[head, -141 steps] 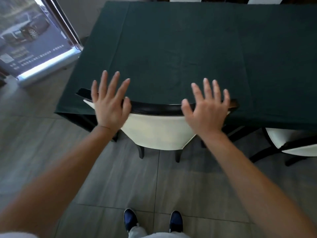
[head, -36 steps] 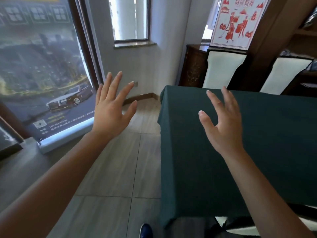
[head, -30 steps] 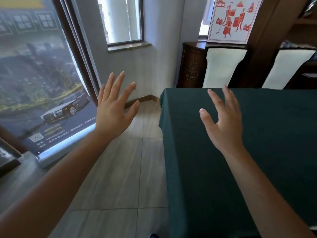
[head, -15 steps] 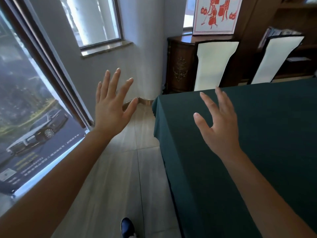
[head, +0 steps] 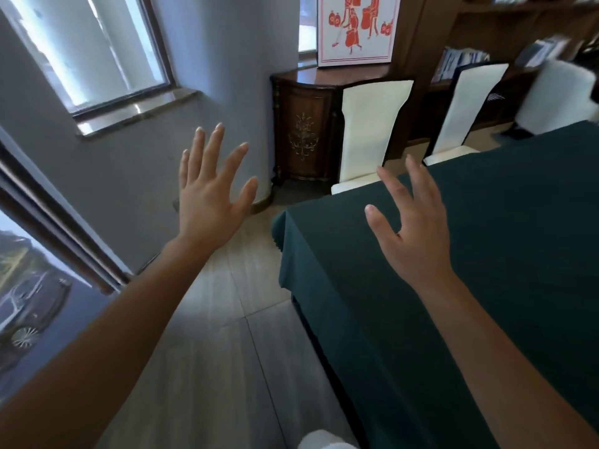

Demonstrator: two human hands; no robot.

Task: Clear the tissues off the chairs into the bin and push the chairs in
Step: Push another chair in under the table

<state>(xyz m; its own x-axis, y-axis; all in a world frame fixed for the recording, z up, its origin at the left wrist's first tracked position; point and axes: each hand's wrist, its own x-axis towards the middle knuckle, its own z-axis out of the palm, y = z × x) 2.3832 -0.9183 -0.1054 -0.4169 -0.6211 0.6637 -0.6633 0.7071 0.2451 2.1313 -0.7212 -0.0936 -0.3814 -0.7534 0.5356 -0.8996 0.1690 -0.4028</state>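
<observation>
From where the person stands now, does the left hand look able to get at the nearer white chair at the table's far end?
Probably not yet. The left hand is raised, open and empty, above the floor, and the nearer white chair stands well beyond it. The floor strip beside the table looks free for walking closer.

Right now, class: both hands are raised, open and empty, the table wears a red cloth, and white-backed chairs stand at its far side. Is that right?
Not quite. The cloth on the table is dark green, not red, as the head view shows. The rest holds: the left hand and right hand are raised, open and empty, and white-backed chairs stand at the far side.
</observation>
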